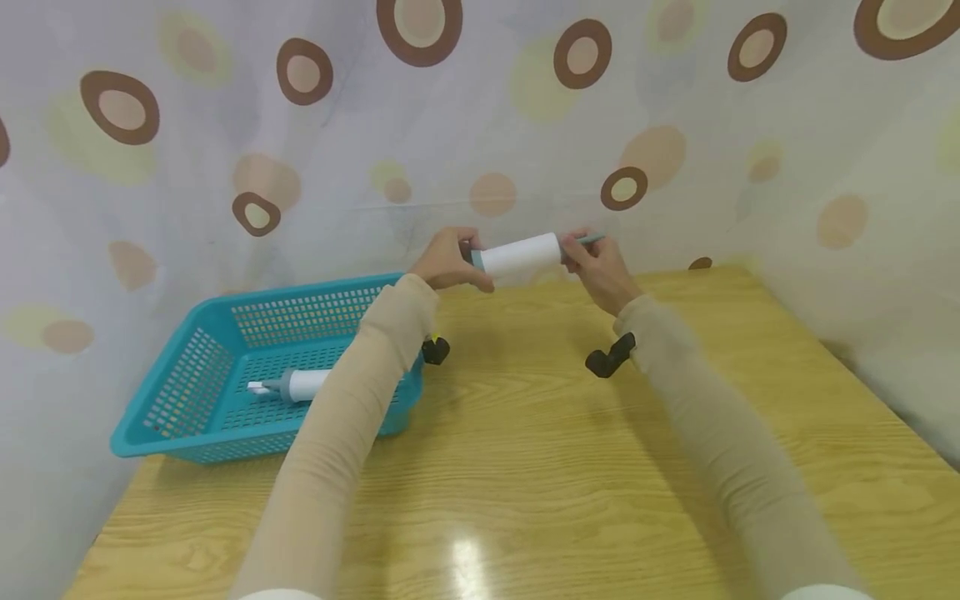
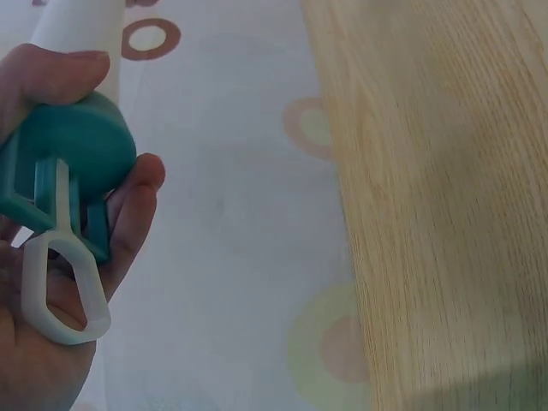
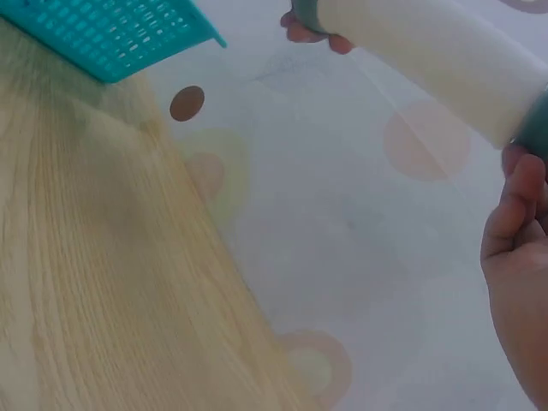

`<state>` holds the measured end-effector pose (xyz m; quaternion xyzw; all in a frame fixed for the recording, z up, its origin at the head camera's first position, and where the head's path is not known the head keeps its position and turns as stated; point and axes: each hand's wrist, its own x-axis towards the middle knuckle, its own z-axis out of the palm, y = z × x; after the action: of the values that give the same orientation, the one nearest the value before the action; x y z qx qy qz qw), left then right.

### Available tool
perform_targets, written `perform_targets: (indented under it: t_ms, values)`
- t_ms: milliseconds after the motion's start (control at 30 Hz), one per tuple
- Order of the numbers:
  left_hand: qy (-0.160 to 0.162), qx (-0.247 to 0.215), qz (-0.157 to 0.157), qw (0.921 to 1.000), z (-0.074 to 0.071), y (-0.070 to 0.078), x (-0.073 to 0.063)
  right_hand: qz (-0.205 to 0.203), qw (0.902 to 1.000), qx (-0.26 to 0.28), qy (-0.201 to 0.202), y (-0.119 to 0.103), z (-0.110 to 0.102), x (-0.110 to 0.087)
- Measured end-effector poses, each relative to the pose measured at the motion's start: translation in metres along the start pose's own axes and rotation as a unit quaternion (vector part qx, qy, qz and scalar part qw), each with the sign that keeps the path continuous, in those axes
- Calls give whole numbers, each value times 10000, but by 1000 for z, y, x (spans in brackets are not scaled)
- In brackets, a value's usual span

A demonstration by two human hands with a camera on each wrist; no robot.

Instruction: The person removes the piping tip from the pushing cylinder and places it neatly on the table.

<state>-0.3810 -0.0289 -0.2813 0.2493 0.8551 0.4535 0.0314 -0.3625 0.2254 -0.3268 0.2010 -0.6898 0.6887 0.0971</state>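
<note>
A white tube with teal end pieces (image 1: 521,254) is held slightly tilted above the table, its right end higher in the head view. My left hand (image 1: 448,260) grips its left end, thumb and fingers round the teal cap (image 2: 81,141). A white loop (image 2: 64,287) hangs from that cap against the palm. My right hand (image 1: 600,265) pinches the other end, where a thin teal piece sticks out past the fingers. In the right wrist view the white tube (image 3: 437,60) spans between both hands. A similar white tube (image 1: 307,385) lies in the teal basket (image 1: 187,333), partly hidden by my left sleeve.
The basket stands on the left of the wooden table (image 1: 525,467), beside my left forearm. A patterned sheet (image 1: 480,150) covers the wall behind and to the right. A black wrist-mount piece (image 1: 611,357) juts from the right sleeve, another (image 1: 435,350) from the left.
</note>
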Motion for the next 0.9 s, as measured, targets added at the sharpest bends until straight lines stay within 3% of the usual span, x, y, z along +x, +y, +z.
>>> perform_targets:
  t_ms: [200,333,433,567,667,767,900]
  values:
    - [157,455,218,9986,5,2,3,809,9875,1323,294,-4,8,-2]
    - [250,538,307,9978,8,2,4,1242,9789,1534,522,-5,10,2]
    - [263,441,255,9984,9,1,4,1273,9779,1579,499,-4,7,3]
    - [287,222,120,9993,7,-1,2,897,9867,1358,-5,-2,1,3]
    - [358,198,95,9991,7,-2,1,793,9877,1308,-310,-2,-3,3]
    - [402,211,119,9989,7,-1,0,969,9806,1657,-397,-2,-4,3]
    - [401,279,167,9987,7,-1,1,1330,9630,2327,-278,-4,0,4]
